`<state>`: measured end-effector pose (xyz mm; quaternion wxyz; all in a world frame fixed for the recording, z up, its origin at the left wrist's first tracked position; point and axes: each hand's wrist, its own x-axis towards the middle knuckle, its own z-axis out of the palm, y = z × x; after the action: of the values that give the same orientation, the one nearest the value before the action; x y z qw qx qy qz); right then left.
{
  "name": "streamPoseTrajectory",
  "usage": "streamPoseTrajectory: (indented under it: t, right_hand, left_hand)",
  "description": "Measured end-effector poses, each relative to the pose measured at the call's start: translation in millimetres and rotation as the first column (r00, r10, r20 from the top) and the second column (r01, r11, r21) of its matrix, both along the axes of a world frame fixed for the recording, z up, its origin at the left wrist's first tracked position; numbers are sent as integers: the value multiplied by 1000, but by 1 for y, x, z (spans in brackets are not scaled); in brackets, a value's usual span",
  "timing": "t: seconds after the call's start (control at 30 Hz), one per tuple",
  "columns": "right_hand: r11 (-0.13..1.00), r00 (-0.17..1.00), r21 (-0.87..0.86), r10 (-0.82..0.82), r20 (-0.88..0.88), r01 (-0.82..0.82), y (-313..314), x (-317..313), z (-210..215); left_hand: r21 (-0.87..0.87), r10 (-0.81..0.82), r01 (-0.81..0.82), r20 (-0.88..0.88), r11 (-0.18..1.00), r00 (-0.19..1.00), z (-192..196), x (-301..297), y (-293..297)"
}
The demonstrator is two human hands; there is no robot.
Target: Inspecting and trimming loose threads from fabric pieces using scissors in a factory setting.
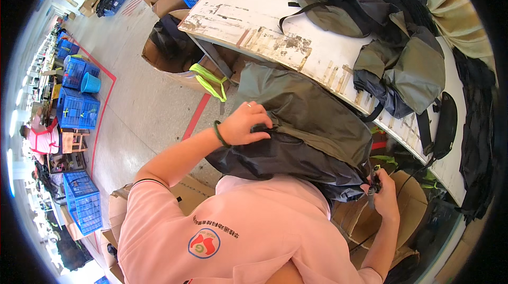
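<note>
A large bag of shiny olive-grey and black fabric (317,120) lies against my body, beside the table's near edge. My left hand (247,124) is closed on a fold of its fabric near the left end, fingers curled and thumb pointing right. At the bag's lower right corner, my right hand (382,191) is closed around a small dark hand tool (374,182) with a greyish lower part. The tool's exact kind is hard to make out. Its upper part is close to the bag's corner; whether it touches the fabric I cannot tell.
More olive and black bags (407,67) lie on the worn white table (254,30). Open cardboard boxes (418,204) stand below right, another box (153,54) at the left with a neon-yellow strap (211,83). Blue crates (79,109) and a seated person (42,138) are far left.
</note>
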<state>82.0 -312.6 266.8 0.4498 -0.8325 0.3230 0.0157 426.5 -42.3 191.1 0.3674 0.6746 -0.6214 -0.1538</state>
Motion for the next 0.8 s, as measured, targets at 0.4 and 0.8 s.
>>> streamPoseTrajectory:
  t: [0.4,0.8]
  right_hand:
    - [998,999,-67,13,41,-10,-5,-9,-9]
    - [999,999,49,0,47,-2,-1,4,-8]
  left_hand:
    - [-365,181,-42,356,930,917,28,-20,-8]
    - [-166,212,-241,-175,956,962,40,-7,6]
